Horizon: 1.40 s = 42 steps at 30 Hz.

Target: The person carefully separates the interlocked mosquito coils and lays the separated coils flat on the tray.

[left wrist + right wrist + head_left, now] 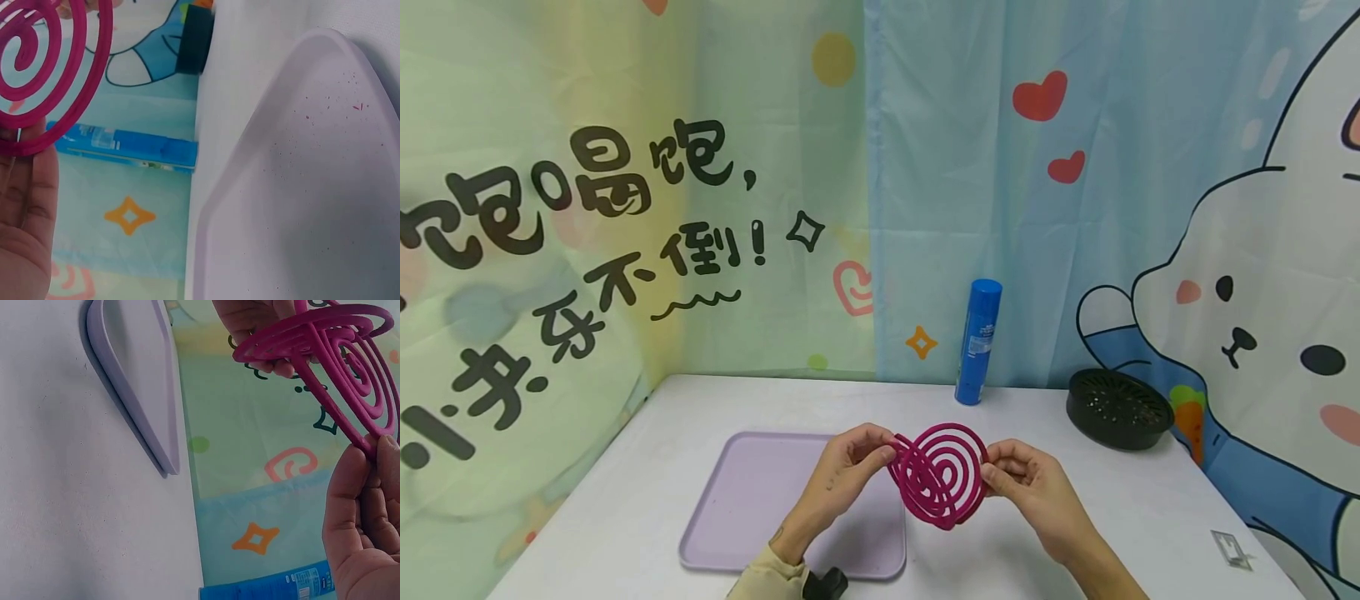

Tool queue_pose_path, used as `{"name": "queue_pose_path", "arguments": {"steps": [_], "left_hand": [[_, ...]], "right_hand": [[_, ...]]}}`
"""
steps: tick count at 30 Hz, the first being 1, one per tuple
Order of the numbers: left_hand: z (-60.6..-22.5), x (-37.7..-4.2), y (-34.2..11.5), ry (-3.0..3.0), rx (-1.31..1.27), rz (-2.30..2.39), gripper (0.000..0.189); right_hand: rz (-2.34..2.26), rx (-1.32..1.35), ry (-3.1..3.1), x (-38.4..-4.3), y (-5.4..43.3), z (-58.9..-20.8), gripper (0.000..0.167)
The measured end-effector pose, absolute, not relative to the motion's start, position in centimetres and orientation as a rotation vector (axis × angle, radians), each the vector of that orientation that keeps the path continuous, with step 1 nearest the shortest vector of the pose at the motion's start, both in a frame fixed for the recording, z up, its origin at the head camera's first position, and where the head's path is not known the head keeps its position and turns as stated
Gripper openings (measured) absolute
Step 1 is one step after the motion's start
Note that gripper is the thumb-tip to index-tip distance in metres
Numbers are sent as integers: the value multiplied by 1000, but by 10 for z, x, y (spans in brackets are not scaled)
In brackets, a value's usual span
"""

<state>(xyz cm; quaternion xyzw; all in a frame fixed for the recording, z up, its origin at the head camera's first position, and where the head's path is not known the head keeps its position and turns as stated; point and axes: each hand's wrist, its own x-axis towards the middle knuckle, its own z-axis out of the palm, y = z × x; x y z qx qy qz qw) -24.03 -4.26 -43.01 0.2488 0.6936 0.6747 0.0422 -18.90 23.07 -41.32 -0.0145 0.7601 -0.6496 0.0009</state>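
Note:
Two magenta spiral mosquito coils, nested in one another, are held up above the table. In the head view the left coil (917,482) overlaps the right coil (958,427). My left hand (847,472) pinches the left coil's outer edge between thumb and fingers. On the other side, my right hand (1037,492) pinches the right coil's rim. From the right wrist, the coils (331,403) stand at an angle to each other, partly spread and still crossing. The left thumb's contact is partly hidden there.
A pale purple tray (760,500) lies below the left hand, with small dark and reddish specks on it. A blue cylinder (976,342) stands at the table's back edge. Farther right are a black round holder (1112,417) and a small flat metal piece (1231,550).

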Motion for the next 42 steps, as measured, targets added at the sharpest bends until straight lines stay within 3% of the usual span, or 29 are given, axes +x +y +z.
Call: {"name": "queue_pose_path", "arguments": {"steps": [42], "left_hand": [[-427, -236, -40, 2400, 631, 2004, 11]], "right_hand": [[-2063, 69, 2467, -194, 237, -415, 26]]}}
